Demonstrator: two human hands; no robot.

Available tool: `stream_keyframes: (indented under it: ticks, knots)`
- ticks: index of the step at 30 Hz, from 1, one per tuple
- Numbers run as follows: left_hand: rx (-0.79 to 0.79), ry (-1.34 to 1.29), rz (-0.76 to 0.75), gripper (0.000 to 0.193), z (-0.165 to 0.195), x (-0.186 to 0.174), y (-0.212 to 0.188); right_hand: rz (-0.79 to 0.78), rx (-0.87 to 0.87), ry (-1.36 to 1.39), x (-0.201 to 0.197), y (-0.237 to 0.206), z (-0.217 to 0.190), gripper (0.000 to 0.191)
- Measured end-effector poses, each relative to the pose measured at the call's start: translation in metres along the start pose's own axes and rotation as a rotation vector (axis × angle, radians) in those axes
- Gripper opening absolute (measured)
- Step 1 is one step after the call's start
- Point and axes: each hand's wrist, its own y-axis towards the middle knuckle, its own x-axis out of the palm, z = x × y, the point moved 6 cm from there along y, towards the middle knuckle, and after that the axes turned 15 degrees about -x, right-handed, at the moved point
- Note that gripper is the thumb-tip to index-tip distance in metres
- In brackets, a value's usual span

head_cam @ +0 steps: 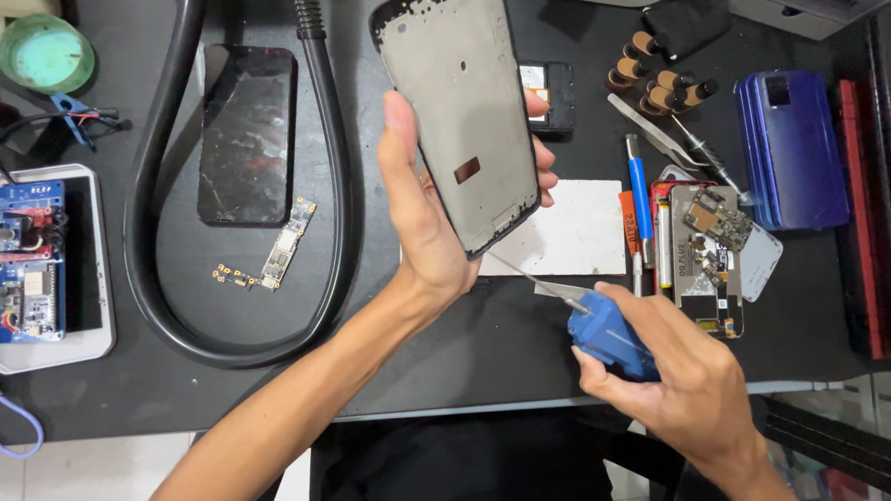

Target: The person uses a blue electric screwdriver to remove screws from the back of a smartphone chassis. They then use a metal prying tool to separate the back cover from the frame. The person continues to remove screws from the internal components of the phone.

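My left hand (pixel 422 209) holds a bare phone frame (pixel 459 111) up over the black bench, its grey metal inner plate facing me, tilted with the top end away. My right hand (pixel 682 371) grips a blue needle-tip bottle (pixel 608 334) near the front edge of the bench. Its thin metal needle (pixel 534 276) points up-left toward the lower edge of the frame and stops a little short of it.
A cracked black phone screen (pixel 246 134) and a small circuit board (pixel 283 246) lie inside a loop of black hose (pixel 339 186). A white pad (pixel 580 227), blue-handled tool (pixel 640 190), tweezers (pixel 664 139), opened phone (pixel 705 260) and blue back cover (pixel 794 148) sit right. A blue board unit (pixel 37 260) stands left.
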Motion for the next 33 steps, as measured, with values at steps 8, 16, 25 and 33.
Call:
stream_keyframes:
  ticks: [8,16,25,33]
  knots:
    - [0.032,-0.02,-0.018,0.1,-0.001,-0.002,-0.004,-0.005,-0.003,0.017,0.002,0.001,-0.008,0.055]
    - [0.07,-0.082,-0.076,0.104,0.003,-0.002,-0.01,0.012,0.074,0.156,0.017,-0.009,-0.018,0.054]
    - [0.091,-0.116,-0.079,0.105,0.009,-0.002,-0.012,-0.042,0.244,0.434,0.038,-0.024,-0.023,0.055]
    - [0.145,-0.075,-0.09,0.103,0.015,-0.001,-0.015,-0.246,0.428,0.761,0.06,-0.036,-0.022,0.048]
